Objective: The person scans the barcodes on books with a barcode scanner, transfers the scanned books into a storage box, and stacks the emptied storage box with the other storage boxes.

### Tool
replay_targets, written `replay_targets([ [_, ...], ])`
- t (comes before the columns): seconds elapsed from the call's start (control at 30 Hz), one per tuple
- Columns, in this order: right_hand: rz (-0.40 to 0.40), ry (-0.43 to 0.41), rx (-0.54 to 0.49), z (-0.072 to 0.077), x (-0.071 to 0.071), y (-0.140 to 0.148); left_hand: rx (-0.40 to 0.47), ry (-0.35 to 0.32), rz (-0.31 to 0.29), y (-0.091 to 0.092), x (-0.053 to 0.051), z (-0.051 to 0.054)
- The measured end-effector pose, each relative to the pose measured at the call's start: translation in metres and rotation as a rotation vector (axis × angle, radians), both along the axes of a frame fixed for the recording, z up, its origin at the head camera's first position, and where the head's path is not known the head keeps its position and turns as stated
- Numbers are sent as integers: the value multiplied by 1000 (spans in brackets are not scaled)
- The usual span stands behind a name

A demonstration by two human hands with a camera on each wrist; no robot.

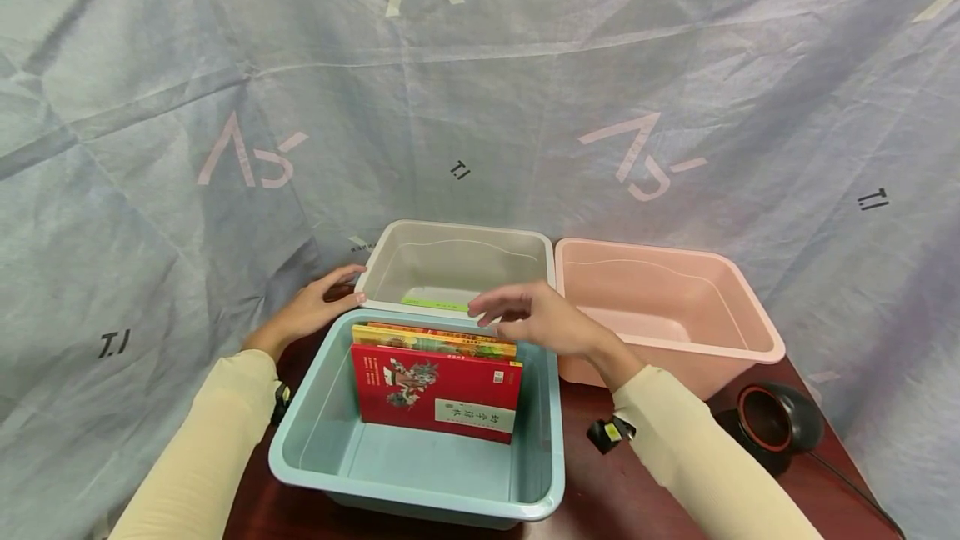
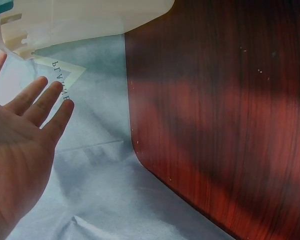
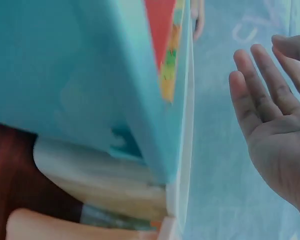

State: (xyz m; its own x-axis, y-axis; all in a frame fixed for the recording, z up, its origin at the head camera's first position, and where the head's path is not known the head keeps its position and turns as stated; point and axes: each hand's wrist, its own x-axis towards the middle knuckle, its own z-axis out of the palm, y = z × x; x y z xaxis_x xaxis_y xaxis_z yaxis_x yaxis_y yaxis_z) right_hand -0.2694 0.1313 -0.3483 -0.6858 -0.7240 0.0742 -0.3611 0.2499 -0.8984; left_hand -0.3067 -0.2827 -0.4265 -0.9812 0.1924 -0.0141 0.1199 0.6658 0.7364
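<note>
In the head view, a light blue bin (image 1: pixel 427 457) stands in front, with several books upright inside. The front one is a red book (image 1: pixel 435 394); thinner yellow and orange books (image 1: pixel 438 342) lean behind it. My left hand (image 1: pixel 311 311) touches the left rim of the grey bin (image 1: pixel 480 265) behind, its fingers apart. A green strip (image 1: pixel 435 303) shows inside that bin. Over the back edge of the blue bin hovers my right hand (image 1: pixel 543 319), holding nothing, fingers loosely bent. The left wrist view shows the left palm (image 2: pixel 20 160) facing the camera with fingers spread.
At the back right, a pink bin (image 1: pixel 637 307) stands against the grey one. A black rounded object (image 1: pixel 798 415) with a cable sits on the dark red table (image 1: pixel 592 473) at the right. Grey cloth (image 1: pixel 480 107) hangs behind everything.
</note>
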Motion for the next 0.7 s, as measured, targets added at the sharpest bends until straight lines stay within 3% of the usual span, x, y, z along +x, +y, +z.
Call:
replay_targets([
  [0.13, -3, -84, -3, -9, 15, -1, 0, 1, 0, 0, 0, 0],
  [0.23, 6, -109, -5, -19, 18, -3, 0, 0, 2, -1, 0, 0],
  [0.43, 19, -86, 49, -36, 18, -11, -3, -8, 0, -1, 1, -1],
  [0.7, -20, -80, 110, -45, 17, -26, 5, -6, 10, 0, 1, 0],
])
